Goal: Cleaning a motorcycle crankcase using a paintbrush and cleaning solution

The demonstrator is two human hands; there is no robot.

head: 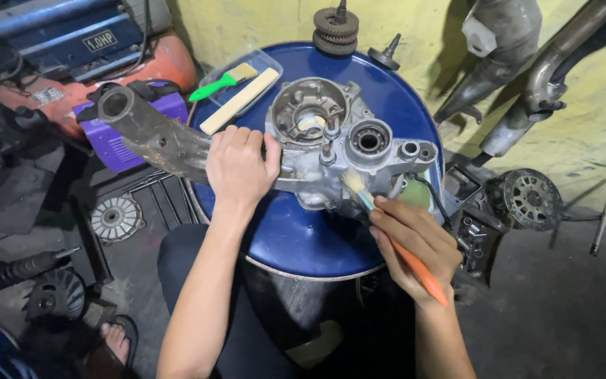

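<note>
Workshop: yellow-painted wall at the far side, grimy concrete floor, a round blue steel drum lid (pixel 296 238) serving as the bench.
Far left clutter: red compressor tank (pixel 166 60) and a purple box-shaped machine (pixel 117 144), both well left of the drum.
Tray: clear plastic tub (pixel 264 62) on the lid's far-left part, holding a green-handled brush (pixel 222 82) and a pale wooden stick (pixel 238 102).
Left hand: the left hand (pixel 240 168) is closed over the left end of the grey cast-aluminium engine crankcase (pixel 338 137), pinning it flat (a firm hold looks wise, so the brushing cannot shove it).
Crankcase: mid-lid, open face up.
Right hand: the right hand (pixel 412 242) grips an orange-handled paintbrush (pixel 387 228), bristles touching the casing's near edge.
Technique: short strokes into the recesses probably lift grime best.
Right side: exhaust pipes (pixel 527 77) lean on the wall.
</note>
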